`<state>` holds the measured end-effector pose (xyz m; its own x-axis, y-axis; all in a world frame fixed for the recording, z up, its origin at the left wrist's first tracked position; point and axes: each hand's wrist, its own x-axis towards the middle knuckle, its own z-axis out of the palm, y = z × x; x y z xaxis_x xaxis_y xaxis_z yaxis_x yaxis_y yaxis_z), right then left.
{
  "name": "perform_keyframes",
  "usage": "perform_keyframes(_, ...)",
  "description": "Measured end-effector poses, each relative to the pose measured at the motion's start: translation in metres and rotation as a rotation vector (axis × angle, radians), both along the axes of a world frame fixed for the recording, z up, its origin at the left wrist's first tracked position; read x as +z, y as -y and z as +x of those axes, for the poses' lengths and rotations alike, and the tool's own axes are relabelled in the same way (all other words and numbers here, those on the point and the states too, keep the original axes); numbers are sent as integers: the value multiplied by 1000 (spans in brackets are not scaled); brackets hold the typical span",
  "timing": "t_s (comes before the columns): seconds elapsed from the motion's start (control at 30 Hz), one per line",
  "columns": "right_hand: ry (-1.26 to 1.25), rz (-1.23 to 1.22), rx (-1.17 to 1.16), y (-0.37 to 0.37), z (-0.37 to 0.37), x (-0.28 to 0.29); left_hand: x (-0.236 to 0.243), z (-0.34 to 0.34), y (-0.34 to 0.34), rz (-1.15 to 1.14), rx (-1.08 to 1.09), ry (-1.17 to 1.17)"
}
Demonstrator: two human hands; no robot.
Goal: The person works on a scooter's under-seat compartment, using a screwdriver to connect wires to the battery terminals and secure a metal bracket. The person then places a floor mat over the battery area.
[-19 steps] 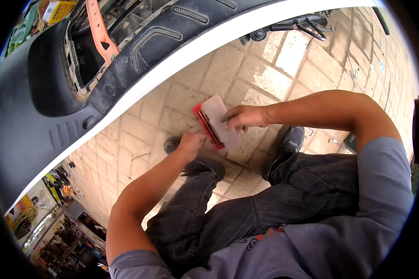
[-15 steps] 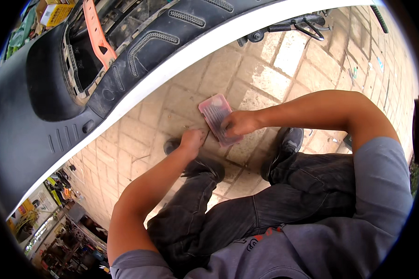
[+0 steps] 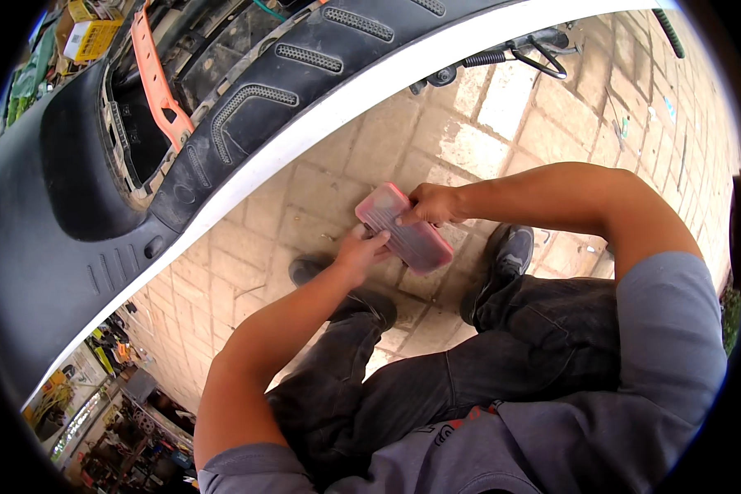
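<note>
Pink translucent case [image 3: 405, 230] held between both hands over the paving. Left hand [image 3: 359, 253] grips the lower edge, right hand [image 3: 431, 204] pinches the top; long axis runs upper-left to lower-right.

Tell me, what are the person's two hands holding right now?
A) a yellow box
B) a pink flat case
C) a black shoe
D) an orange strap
B: both the left hand and the right hand grip a pink flat case, held above the paved ground in front of the knees.
</note>
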<state>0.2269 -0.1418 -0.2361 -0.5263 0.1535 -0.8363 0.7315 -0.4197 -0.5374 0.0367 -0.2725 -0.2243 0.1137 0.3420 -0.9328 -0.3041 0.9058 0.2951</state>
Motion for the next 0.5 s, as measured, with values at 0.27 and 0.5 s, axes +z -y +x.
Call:
perform_keyframes(0.27, -121, -140, -78, -21, 17, 30, 24, -18, -19, 89, 13, 49)
perform_keyframes(0.5, -193, -182, -312, -13, -2, 35, 46, -5, -11, 157, 210, -5)
